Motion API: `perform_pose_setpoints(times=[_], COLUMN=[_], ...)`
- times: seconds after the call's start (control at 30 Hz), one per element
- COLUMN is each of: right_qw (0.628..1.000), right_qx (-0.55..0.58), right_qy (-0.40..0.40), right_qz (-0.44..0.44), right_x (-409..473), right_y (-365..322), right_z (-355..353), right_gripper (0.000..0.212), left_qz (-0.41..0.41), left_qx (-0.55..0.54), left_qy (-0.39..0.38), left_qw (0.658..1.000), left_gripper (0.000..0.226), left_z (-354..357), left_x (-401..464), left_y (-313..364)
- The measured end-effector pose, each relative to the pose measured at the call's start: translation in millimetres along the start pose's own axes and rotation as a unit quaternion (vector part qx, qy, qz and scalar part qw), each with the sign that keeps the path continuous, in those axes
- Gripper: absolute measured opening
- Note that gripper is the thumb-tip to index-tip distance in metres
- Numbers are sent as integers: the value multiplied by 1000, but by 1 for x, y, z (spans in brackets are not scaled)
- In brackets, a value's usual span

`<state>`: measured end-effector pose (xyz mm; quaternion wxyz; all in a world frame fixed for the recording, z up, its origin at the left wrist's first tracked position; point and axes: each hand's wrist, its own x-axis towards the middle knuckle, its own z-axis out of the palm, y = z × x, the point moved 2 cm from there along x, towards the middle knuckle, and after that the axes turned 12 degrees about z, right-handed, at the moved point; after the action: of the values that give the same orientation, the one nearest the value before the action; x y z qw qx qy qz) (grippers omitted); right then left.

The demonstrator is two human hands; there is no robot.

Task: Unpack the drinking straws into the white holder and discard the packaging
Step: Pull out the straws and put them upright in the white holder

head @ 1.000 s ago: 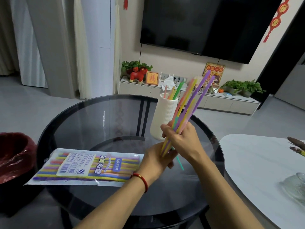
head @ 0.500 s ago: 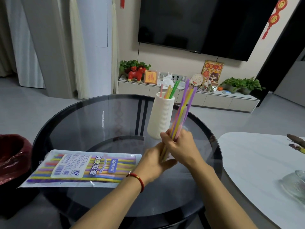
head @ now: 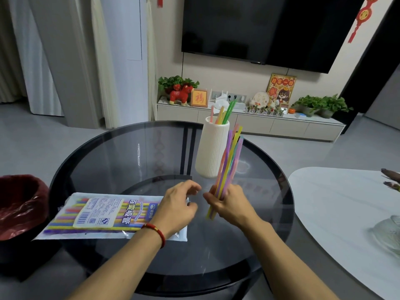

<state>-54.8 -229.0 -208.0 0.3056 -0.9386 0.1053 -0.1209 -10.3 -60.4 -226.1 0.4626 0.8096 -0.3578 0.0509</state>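
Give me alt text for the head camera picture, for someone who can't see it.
A person's right hand grips a bundle of coloured straws beside a white holder that already has a few straws in it, on a round glass table. The left hand hovers, fingers loosely curled, over the straw packet.

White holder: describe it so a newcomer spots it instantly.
On the round dark glass table, look at the far side, just beyond the right hand. The white holder is the tall ribbed cylinder with a few straws poking out, the only upright thing there.
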Motion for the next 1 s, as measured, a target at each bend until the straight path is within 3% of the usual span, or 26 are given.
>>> perform_pose_setpoints(times=[0.1,0.2,0.27,0.37,0.47,0.53,0.63,0.67,0.83,1.0], right_qw=[1000,997,996,994,985,989,990,990,988,986], right_qx=[1,-25,-35,-32,-88,-66,127,138,66,14], right_qy=[-9,-26,-42,-94,-146,-120,-44,-15,138,151], right_qz=[-26,-64,-64,-38,34,60,49,24,-23,-69], right_x=[-2,-5,-7,-8,-8,-10,-17,-16,-10,-4], right_y=[-2,-11,-15,-17,-6,-1,-16,-25,-50,-39], right_z=[3,2,3,3,-15,-38,-57,-54,-40,-48], right_gripper=[22,8,11,10,29,33,41,42,27,29], left_qz=[31,25,26,50,39,37,34,28,105,66], left_qx=[-89,-184,-157,-74,-82,-91,-61,-50,-43,-7], left_qy=[20,-23,-29,35,52,50,22,6,-13,-134], left_qw=[995,982,987,995,995,994,997,998,994,989], left_gripper=[37,59,54,28,24,30,32,31,20,22], left_z=[0,9,18,23,22,20,25,28,37,36], left_x=[2,9,12,15,15,14,17,18,10,5], left_y=[9,22,27,31,30,29,29,30,40,31])
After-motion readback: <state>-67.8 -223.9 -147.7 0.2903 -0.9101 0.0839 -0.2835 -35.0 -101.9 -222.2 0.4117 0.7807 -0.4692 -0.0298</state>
